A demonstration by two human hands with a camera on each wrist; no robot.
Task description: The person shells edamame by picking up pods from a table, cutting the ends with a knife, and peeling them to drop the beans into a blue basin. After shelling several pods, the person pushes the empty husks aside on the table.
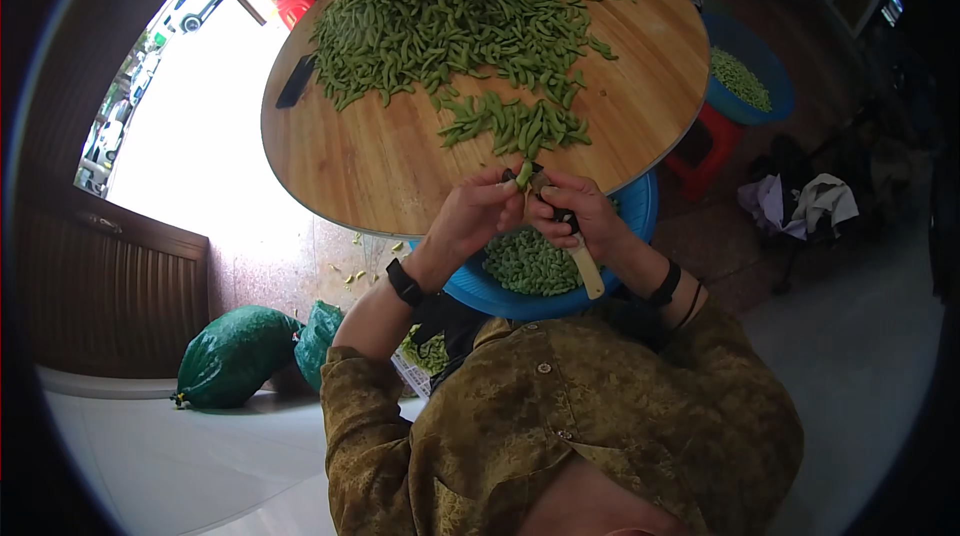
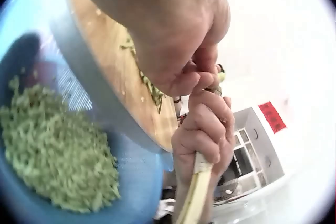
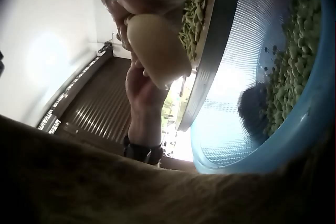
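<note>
Both hands meet over the near edge of the round wooden table [image 1: 400,186]. My left hand [image 1: 475,208] pinches a green bean pod [image 1: 525,173] between thumb and fingers. In my right hand [image 1: 590,211] is a tool with a flat, pale handle [image 1: 588,273], which slants down out of the fist; its working end is hidden by the fingers. The fingertips of the two hands come together at the pod. Loose bean pods [image 1: 515,124] lie just beyond them, in front of a big heap of pods [image 1: 440,16]. Below is a blue basin [image 1: 460,286] holding shelled green beans [image 1: 535,264].
A dark phone-like slab [image 1: 296,82] lies at the table's left. Another blue basin [image 1: 775,66] with beans sits on a red stool [image 1: 708,151] at right. Green sacks [image 1: 240,351] stand on the floor at left. Other people sit at the table's far side.
</note>
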